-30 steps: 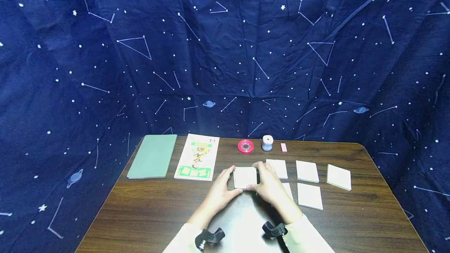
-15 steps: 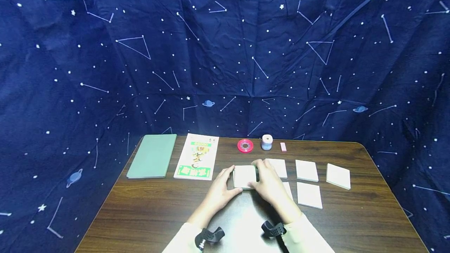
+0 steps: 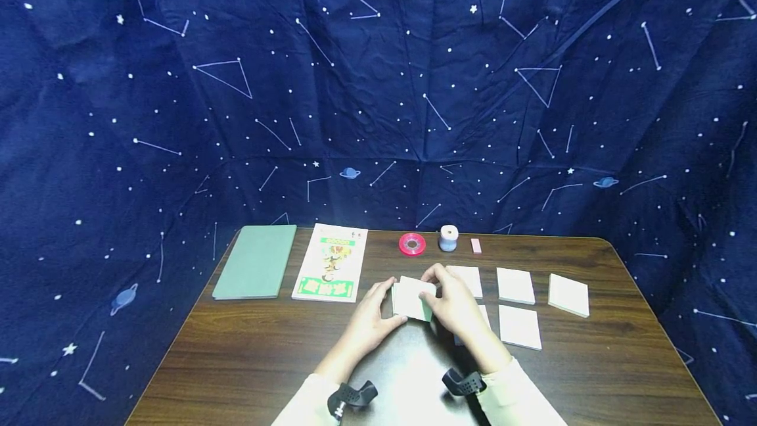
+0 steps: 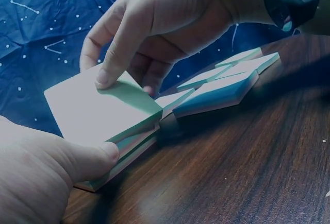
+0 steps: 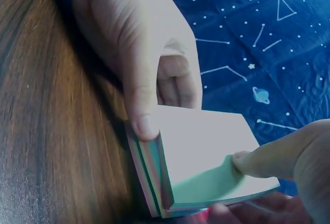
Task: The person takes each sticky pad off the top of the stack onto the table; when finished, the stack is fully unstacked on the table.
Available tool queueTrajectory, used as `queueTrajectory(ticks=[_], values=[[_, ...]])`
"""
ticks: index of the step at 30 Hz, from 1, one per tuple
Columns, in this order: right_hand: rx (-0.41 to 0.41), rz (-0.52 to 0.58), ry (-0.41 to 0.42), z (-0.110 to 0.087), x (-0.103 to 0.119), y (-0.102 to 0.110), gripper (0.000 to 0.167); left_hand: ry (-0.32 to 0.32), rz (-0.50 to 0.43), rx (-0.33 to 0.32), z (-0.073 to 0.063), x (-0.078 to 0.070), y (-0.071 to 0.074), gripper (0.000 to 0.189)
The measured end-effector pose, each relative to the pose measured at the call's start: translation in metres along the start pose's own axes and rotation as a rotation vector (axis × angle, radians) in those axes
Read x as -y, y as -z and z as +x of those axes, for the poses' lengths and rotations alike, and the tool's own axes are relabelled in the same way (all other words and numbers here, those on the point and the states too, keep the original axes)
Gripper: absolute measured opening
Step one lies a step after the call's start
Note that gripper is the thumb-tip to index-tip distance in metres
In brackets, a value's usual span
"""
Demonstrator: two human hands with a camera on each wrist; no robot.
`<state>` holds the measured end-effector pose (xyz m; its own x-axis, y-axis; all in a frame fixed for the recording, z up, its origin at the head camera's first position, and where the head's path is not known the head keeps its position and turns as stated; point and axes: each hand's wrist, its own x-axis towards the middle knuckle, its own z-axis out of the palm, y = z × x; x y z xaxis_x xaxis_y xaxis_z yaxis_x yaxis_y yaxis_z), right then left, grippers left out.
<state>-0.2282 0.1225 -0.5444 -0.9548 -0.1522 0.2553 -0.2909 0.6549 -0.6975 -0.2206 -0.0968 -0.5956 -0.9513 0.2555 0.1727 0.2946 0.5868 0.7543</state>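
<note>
A stack of square sticky note pads (image 5: 147, 177) with coloured edges stands on the table in front of the person. The left hand (image 3: 371, 317) holds the stack from its left side; its thumb lies along the near edge. On top is a whitish pad (image 4: 87, 110) with a pale green edge, skewed and shifted from those beneath. My right hand (image 3: 458, 307) pinches this top pad at its right side, with the thumb (image 5: 247, 162) on the upper face and fingers partly hidden under it. A green-tinted shadow lies on the pad beside that thumb.
Several more square pads (image 3: 520, 327) lie in two rows to the right on the wooden table (image 3: 236, 360). Along the back are a green folder or book (image 3: 257, 261), a printed booklet (image 3: 331, 265), a red ring-shaped roll (image 3: 412, 244), a spool (image 3: 448, 238) and a small pink block (image 3: 476, 246).
The right hand has moved slightly to the right and up, and the top pad has turned and shifted right off the stack. The left hand stays at the stack's left side.
</note>
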Motion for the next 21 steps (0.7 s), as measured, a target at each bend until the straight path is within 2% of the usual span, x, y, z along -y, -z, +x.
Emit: queueTrajectory(ticks=[4,9,15,18,21], values=[[0.024,0.005,0.026,-0.002,0.002,0.002,0.027,-0.032,0.008,-0.016,0.000,0.001,-0.001,0.083],[-0.014,0.052,0.097,-0.011,-0.003,0.007,0.028,-0.093,0.002,-0.039,-0.002,0.002,-0.006,0.083],[-0.023,0.106,0.196,-0.028,-0.021,0.022,0.027,-0.065,-0.010,-0.028,-0.004,0.001,-0.005,0.081],[-0.058,0.133,0.192,-0.035,-0.033,0.032,0.025,-0.027,-0.009,-0.014,-0.003,0.000,-0.002,0.082],[-0.099,0.180,0.149,-0.044,-0.044,0.043,0.024,0.003,-0.015,0.002,-0.002,-0.001,0.000,0.083]])
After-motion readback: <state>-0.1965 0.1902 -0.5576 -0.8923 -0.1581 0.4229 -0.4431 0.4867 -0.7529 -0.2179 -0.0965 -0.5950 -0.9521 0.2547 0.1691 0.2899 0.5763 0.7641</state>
